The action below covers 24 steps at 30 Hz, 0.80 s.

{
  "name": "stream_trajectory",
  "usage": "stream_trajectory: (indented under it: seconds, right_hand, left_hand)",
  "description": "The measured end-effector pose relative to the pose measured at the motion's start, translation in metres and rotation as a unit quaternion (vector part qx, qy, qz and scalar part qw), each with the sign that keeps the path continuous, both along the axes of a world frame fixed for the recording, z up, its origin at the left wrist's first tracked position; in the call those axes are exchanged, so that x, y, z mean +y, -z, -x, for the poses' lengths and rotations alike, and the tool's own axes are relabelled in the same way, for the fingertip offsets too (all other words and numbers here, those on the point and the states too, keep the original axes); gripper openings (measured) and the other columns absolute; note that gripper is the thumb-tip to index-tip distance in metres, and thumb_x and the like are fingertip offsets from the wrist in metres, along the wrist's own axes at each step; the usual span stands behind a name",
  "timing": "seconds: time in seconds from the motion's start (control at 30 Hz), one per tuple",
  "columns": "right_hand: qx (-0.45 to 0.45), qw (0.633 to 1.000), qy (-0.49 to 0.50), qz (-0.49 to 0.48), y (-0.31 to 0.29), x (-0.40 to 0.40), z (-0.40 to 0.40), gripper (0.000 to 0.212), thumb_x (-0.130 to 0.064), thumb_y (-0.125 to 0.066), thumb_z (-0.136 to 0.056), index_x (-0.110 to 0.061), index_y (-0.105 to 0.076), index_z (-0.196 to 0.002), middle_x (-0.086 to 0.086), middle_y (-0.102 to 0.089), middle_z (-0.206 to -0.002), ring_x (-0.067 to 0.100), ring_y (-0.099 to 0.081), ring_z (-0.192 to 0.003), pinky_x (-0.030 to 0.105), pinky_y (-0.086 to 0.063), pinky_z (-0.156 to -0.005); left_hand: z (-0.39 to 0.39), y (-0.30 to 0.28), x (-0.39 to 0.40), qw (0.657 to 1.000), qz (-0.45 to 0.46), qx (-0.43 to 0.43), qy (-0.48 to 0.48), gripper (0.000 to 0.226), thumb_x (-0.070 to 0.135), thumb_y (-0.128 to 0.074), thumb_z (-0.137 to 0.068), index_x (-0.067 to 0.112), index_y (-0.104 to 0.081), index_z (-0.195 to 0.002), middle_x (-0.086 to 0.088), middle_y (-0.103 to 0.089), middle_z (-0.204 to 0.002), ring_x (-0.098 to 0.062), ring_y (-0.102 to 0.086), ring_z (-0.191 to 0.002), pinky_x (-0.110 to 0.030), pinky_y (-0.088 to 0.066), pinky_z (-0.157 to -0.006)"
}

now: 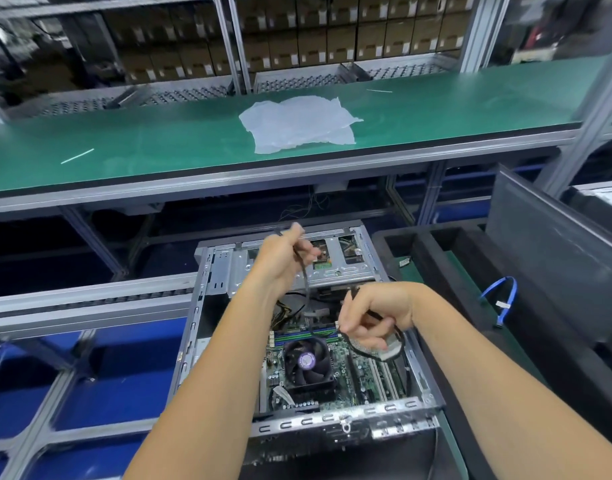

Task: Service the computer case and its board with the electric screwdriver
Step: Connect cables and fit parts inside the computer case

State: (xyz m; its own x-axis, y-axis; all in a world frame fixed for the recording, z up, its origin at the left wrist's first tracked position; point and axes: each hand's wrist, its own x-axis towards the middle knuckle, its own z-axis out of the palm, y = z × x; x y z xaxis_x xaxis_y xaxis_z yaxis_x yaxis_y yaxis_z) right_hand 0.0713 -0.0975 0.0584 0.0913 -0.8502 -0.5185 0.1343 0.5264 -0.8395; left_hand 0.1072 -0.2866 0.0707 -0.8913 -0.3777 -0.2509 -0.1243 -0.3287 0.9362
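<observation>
On the green bench (pixel 159 147), a thin white stick (pixel 77 156) lay near its left end and a crumpled plastic sheet (pixel 297 124) lay near the middle. Below it, the open computer case (pixel 224 271) sat with its board (pixel 346 372) and a round fan (pixel 307 362) inside. Your left hand (pixel 287 261) curled its fingers around a black cable (pixel 304 278) above the case's far end. Your right hand (pixel 373 317) pinched another black cable (pixel 370 355) over the board. A blue cable (pixel 505 299) lay on the right.
</observation>
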Motion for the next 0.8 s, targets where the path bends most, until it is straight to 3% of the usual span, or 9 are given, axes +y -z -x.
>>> stream_trajectory:
  seconds: [0.1,0.23,0.3,0.4,0.47,0.57,0.63,0.7,0.8]
  right_hand:
    - [0.019,0.998,-0.022,-0.061,0.006,-0.001,-0.005,0.04,-0.011,-0.047,-0.094,-0.009,-0.052,-0.054,0.008,-0.054,-0.045,0.005,-0.026,-0.028,0.026,-0.008,-0.042]
    - [0.056,0.99,-0.034,-0.121,0.005,-0.004,-0.008,0.041,-0.012,-0.046,-0.098,-0.008,-0.053,-0.058,0.005,-0.053,-0.043,0.004,-0.026,-0.028,0.016,-0.014,-0.034]
    - [0.092,0.984,-0.046,-0.144,0.004,-0.007,-0.011,0.036,-0.015,-0.049,-0.1,-0.007,-0.056,-0.066,0.003,-0.053,-0.044,0.003,-0.027,-0.029,0.014,-0.017,-0.033]
    - [0.186,0.975,-0.022,-0.117,-0.004,-0.006,-0.012,0.02,-0.023,-0.057,-0.1,-0.007,-0.068,-0.097,0.002,-0.051,-0.049,0.005,-0.031,-0.034,0.015,-0.022,-0.036]
    - [0.201,0.977,0.048,-0.051,-0.009,-0.001,-0.008,0.029,-0.024,-0.063,-0.097,-0.014,-0.062,-0.125,-0.001,-0.048,-0.05,0.006,-0.033,-0.039,0.016,-0.022,-0.038]
    - [0.116,0.95,0.265,0.12,-0.013,0.004,0.004,0.044,-0.037,-0.061,-0.095,-0.019,-0.055,-0.135,-0.003,-0.038,-0.055,0.008,-0.023,-0.042,0.018,-0.016,-0.039]
    - [0.025,0.906,0.381,0.182,-0.013,0.002,0.009,0.064,-0.058,-0.053,-0.087,-0.012,-0.055,-0.132,-0.004,-0.035,-0.059,0.007,-0.018,-0.043,0.021,-0.011,-0.042]
    - [-0.005,0.884,0.427,0.191,-0.01,-0.007,0.008,0.066,-0.07,-0.047,-0.083,-0.015,-0.063,-0.117,-0.003,-0.034,-0.063,0.009,-0.014,-0.048,0.023,-0.009,-0.044]
    - [0.07,0.86,0.466,0.194,0.003,-0.02,0.003,0.04,-0.048,-0.044,-0.101,-0.014,-0.065,-0.099,-0.002,-0.026,-0.065,0.008,-0.015,-0.047,0.02,-0.012,-0.041]
  left_hand:
    - [0.006,-0.012,-0.013,0.995,-0.024,0.02,-0.092,0.041,0.045,-0.035,-0.1,0.008,-0.052,-0.094,0.008,-0.04,-0.045,-0.01,-0.041,-0.038,-0.021,-0.038,-0.041]
    - [0.008,-0.018,-0.02,0.985,-0.086,0.009,-0.148,0.069,0.052,-0.02,-0.1,-0.001,-0.062,-0.092,0.003,-0.044,-0.044,-0.011,-0.041,-0.035,-0.019,-0.037,-0.04]
    - [0.004,-0.016,-0.018,0.987,-0.111,-0.011,-0.119,0.066,0.044,-0.02,-0.103,-0.008,-0.06,-0.102,0.002,-0.048,-0.044,-0.006,-0.031,-0.03,-0.016,-0.025,-0.031]
    - [-0.001,-0.01,-0.011,0.986,-0.149,-0.053,-0.048,0.036,0.025,-0.027,-0.105,-0.003,-0.049,-0.103,-0.007,-0.056,-0.056,-0.004,-0.02,-0.024,-0.015,-0.014,-0.026]
    - [-0.003,-0.006,-0.007,0.988,-0.142,-0.061,0.0,0.026,0.02,-0.029,-0.105,0.002,-0.045,-0.095,-0.005,-0.053,-0.052,-0.004,-0.018,-0.023,-0.015,-0.013,-0.025]
    - [-0.005,-0.002,-0.005,0.995,-0.071,-0.043,0.046,0.03,0.02,-0.031,-0.104,0.0,-0.053,-0.102,0.0,-0.06,-0.053,-0.004,-0.025,-0.03,-0.015,-0.021,-0.031]
    - [-0.007,0.0,-0.003,0.996,-0.041,-0.025,0.081,0.03,0.017,-0.032,-0.104,-0.001,-0.054,-0.112,0.001,-0.072,-0.071,-0.005,-0.041,-0.042,-0.015,-0.036,-0.042]
    - [-0.009,0.0,0.0,0.991,-0.02,-0.006,0.135,0.029,0.013,-0.033,-0.103,0.002,-0.059,-0.107,-0.001,-0.074,-0.09,-0.005,-0.053,-0.055,-0.017,-0.044,-0.055]
    - [-0.012,0.004,0.005,0.986,-0.016,0.025,0.162,0.023,0.006,-0.039,-0.101,0.006,-0.061,-0.101,-0.007,-0.07,-0.096,-0.008,-0.06,-0.066,-0.021,-0.049,-0.064]
